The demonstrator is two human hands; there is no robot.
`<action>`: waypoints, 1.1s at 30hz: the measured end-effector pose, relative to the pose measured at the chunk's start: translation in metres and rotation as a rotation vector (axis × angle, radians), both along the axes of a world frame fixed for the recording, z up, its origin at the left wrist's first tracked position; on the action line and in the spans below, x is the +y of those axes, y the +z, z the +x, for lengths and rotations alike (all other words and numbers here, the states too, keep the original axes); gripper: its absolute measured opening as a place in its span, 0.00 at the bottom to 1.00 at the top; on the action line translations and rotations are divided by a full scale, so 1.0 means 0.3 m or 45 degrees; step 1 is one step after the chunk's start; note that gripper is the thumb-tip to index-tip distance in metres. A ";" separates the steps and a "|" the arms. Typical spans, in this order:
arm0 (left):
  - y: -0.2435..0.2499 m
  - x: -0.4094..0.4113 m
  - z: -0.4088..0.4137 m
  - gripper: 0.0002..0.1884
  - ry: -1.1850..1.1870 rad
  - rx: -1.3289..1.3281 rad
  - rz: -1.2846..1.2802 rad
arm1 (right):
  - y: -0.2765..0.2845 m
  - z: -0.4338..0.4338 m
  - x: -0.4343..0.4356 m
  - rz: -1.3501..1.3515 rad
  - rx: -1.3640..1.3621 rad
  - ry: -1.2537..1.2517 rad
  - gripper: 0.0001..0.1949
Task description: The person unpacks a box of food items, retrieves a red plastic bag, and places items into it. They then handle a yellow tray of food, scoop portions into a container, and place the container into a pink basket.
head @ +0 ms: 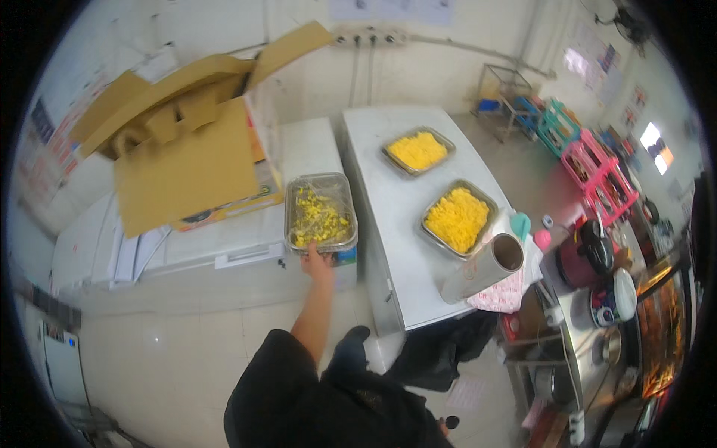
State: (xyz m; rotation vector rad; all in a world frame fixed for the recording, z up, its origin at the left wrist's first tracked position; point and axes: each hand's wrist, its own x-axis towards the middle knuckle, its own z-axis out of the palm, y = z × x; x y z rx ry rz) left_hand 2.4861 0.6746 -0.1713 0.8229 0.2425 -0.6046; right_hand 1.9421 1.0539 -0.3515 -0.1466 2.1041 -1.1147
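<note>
My left hand (317, 262) grips the near rim of a metal tray (321, 211) with scattered yellow food bits in it, over the front edge of the left white chest. My right hand (444, 428) shows only in part at the bottom, beside a small dark round object (452, 422); whether it holds that is not clear. On the right white chest lie two metal trays heaped with yellow shredded food, one farther back (418, 150) and one nearer (458, 220). An upright roll of clear film (483, 269) stands close to the nearer tray.
A large open cardboard box (187, 162) occupies the left chest (305, 140). A narrow gap separates it from the right chest (386, 224). Right of that are a rice cooker (585, 257), a white-lidded tub (613, 299) and pink plastic racks (599, 173). Black bags (442, 353) lie below the right chest.
</note>
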 end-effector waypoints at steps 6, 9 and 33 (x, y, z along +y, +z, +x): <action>-0.032 -0.192 0.016 0.22 -0.018 -0.006 0.194 | 0.197 0.389 0.041 0.349 -0.134 -0.286 0.17; -0.081 -0.155 -0.031 0.21 -0.609 -0.233 0.295 | 0.247 0.499 -0.036 0.336 -0.134 -0.366 0.17; 0.167 -0.683 -0.677 0.16 -0.994 -0.123 0.378 | 0.302 0.629 -0.102 0.258 -0.060 -0.493 0.14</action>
